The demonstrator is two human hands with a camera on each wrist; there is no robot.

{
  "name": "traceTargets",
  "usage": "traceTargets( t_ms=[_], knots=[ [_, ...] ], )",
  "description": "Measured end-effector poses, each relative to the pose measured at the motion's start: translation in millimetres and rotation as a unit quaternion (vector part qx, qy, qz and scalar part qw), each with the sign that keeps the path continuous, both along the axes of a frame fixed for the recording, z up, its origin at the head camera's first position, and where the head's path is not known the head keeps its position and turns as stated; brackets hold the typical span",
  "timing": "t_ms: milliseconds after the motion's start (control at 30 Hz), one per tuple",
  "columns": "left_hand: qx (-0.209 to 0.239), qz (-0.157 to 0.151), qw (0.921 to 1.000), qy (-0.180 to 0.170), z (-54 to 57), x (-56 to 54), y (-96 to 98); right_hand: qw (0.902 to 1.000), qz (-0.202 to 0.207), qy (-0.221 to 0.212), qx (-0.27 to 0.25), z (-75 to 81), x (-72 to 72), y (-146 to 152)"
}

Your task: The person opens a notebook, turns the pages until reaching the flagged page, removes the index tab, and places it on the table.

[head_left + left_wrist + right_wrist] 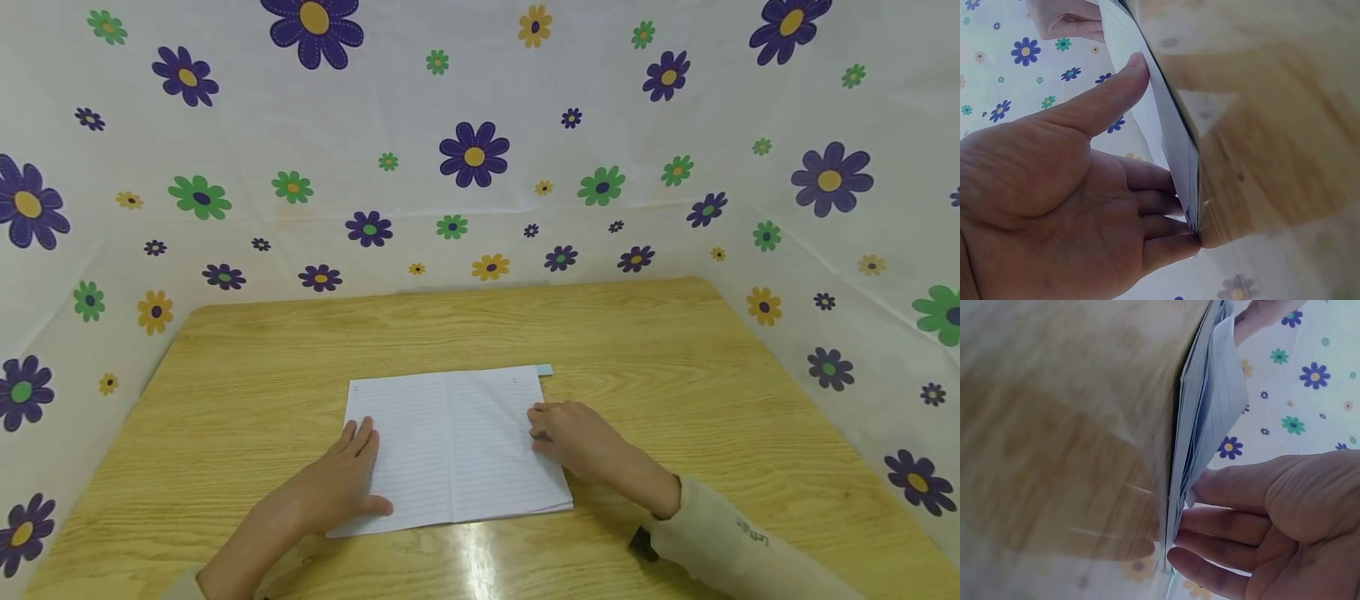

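Observation:
An open notebook (420, 450) with lined white pages lies flat on the table. My left hand (341, 479) rests on its left page, fingers and thumb spread apart; in the left wrist view that hand (1079, 194) touches the page near the edge. At the right-hand edge, my right hand (581, 437) has its fingers bent and pinches a page. The right wrist view shows the thumb (1229, 487) against the page (1225, 394), which bows up from the sheets beneath. A pale blue tab (545, 369) sticks out at the notebook's top right corner.
The wooden table (450, 329) has light yellow grain and a bright reflection near its front. Flower-printed white cloth (420, 108) stands behind it and along both sides. A small black object (642, 543) shows by the right sleeve (720, 533).

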State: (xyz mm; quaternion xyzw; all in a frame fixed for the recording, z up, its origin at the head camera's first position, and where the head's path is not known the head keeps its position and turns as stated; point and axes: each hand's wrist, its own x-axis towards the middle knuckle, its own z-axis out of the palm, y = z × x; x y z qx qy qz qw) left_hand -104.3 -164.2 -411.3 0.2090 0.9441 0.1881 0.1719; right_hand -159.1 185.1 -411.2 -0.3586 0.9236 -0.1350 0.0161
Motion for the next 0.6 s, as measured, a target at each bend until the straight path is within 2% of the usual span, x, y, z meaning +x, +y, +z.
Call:
traceTargets(
  t_ms=[133, 267, 467, 600],
  knots=[
    [0.002, 0.003, 1.0000, -0.003, -0.3, 0.9, -0.1, 0.9998, -0.002, 0.022, 0.002, 0.3, 2.3, -2.2],
    [0.002, 0.006, 1.0000, -0.008, 0.6, 0.8, 0.5, 0.9997, -0.008, 0.022, -0.011, 0.2, 3.9, -2.8],
    [0.002, 0.008, 0.9999, -0.013, 1.8, 0.5, 0.8, 0.9986, -0.021, 0.013, -0.046, -2.1, 3.5, -1.5],
    [0.001, 0.006, 0.9999, -0.013, 1.5, 0.0, 1.5, 0.9959, -0.039, 0.029, -0.077, -4.7, 4.3, 0.0]
  ],
)
